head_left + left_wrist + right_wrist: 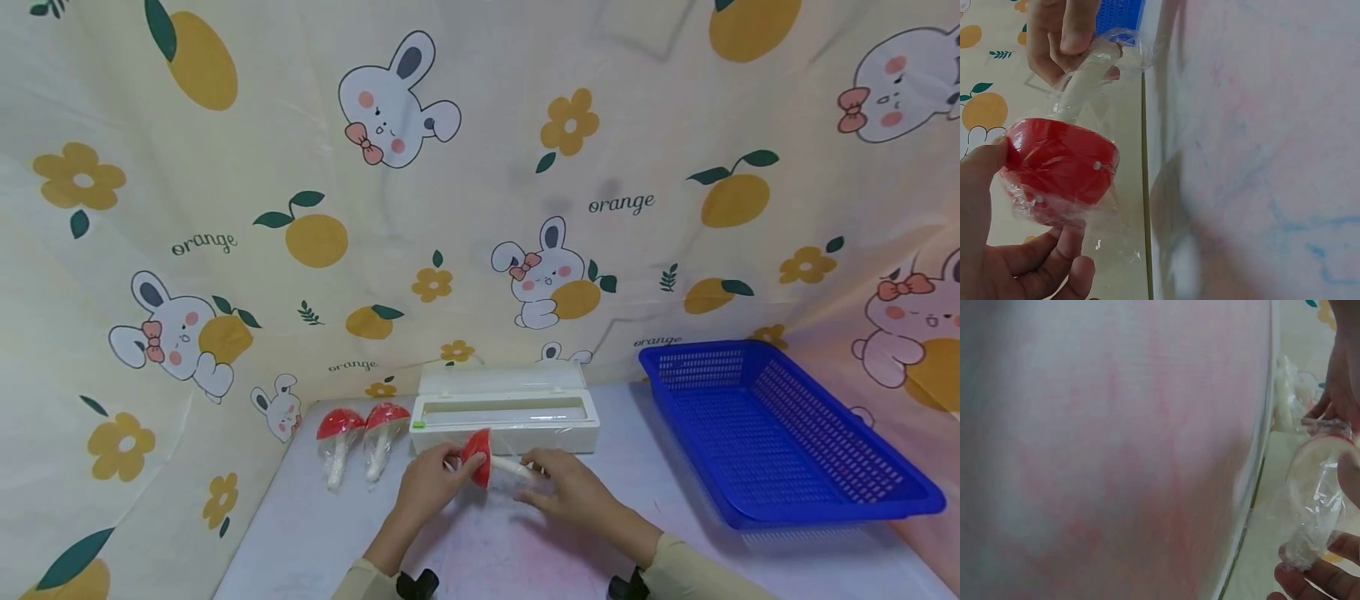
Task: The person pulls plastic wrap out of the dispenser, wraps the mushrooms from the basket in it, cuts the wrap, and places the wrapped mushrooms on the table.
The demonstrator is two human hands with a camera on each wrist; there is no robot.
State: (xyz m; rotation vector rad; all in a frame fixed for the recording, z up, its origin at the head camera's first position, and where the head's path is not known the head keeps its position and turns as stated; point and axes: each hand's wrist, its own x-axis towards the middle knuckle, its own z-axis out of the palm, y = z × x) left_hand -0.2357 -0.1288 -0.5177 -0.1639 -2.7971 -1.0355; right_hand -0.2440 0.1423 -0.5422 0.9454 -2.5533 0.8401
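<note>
A toy mushroom (478, 457) with a red cap and white stem lies sideways between my hands, wrapped in clear plastic. My left hand (431, 485) pinches the red cap, thumb on one side and fingers on the other, as the left wrist view shows. At the stem's end, my right hand (572, 493) holds the stem (1088, 81) and the loose plastic. Behind them stands a white box (504, 421) with a raised lid and a long slot. Two more wrapped mushrooms, one (339, 446) beside the other (386, 440), lie left of the box.
A blue perforated basket (795, 450) sits on the right side of the white table (300, 533). Behind the table hangs a cream cloth (465, 200) printed with rabbits and oranges. Dark wrist bands show at both sleeves.
</note>
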